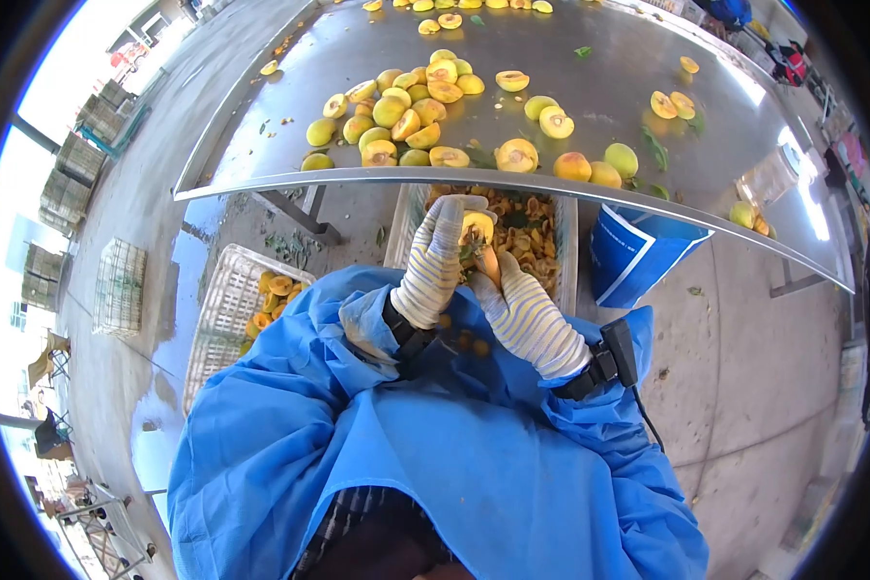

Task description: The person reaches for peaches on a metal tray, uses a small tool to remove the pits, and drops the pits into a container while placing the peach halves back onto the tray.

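Observation:
In a striped work glove, my left hand (pixel 436 259) grips a halved yellow peach (pixel 477 228) with its cut side turned toward me. My right hand (pixel 530 311), gloved the same way, is closed around the orange-brown handle (pixel 490 266) of a small hand tool. The tool's tip meets the lower part of the fruit, and its working end is hidden there. Both hands are just below the table's near edge, over a crate (pixel 567 253) of peach pits and scraps. Piled on the metal table (pixel 290 106) ahead are peaches (pixel 390 111), whole and halved.
A white crate (pixel 220 300) holding peach halves stands at my left. Under the table's right part is a blue and white box or bag (pixel 638 253). A clear plastic container (pixel 768 176) sits at the table's right edge. Stacked crates (pixel 68 184) stand farther left.

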Demonstrator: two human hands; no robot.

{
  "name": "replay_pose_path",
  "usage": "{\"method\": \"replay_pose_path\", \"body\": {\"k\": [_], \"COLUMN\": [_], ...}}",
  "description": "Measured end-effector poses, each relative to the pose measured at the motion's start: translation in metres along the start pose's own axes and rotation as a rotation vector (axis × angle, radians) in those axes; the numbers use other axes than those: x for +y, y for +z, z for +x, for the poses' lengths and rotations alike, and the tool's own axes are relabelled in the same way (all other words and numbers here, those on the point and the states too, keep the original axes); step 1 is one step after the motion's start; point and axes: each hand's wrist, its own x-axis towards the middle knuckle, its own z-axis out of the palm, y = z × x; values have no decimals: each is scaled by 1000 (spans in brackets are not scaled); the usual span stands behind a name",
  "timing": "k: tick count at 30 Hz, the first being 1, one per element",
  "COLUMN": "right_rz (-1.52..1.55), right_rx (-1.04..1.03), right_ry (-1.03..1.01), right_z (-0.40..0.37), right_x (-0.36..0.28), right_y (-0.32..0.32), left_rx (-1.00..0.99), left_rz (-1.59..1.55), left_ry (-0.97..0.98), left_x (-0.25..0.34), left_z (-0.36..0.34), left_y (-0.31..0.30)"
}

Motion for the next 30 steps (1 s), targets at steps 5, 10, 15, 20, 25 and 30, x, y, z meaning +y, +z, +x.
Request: {"method": "replay_pose_path", "body": {"k": [5,10,15,20,25,30], "right_rz": [190,9,809,1103,1146,1448], "right_rx": [-104,-181,-513,-427,-413,-549], "right_ry": [233,96,649,794,782,820], "right_z": [2,0,6,9,4,3], "right_x": [-9,21,-22,-22,-24,-18], "right_y": [-2,10,-39,-36,-28,-30], "left_rx": [73,-48,-295,-218,-188,-302], "left_rz": [28,99,265,191,137,121], "left_ry": [74,51,-299,-152,-79,-279], "left_x": [-6,-8,24,21,-4,14], "left_z": [-7,4,9,10,11,12], "left_y": [4,-8,-14,-3,-11,-12]}}
